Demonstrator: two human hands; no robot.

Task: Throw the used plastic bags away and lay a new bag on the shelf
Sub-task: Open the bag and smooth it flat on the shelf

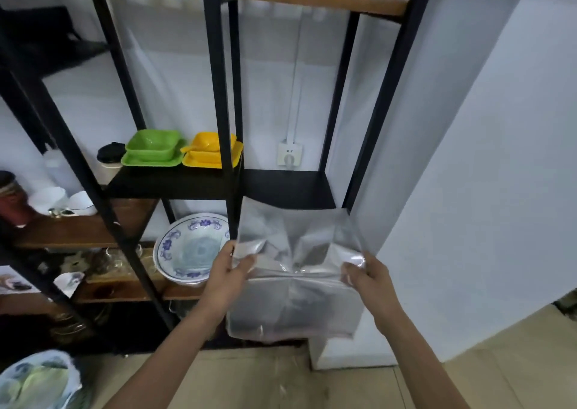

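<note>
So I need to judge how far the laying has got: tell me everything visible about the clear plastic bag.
The clear plastic bag is thin, glossy and see-through, creased and folded across its middle. It is held spread in front of the black shelf, its top edge about level with the board's front edge and its lower part hanging below. The left hand and right hand pinch its sides.

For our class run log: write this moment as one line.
left hand: pinching clear bag | right hand: pinching it | black shelf: bare | stage: spreading bag
</note>
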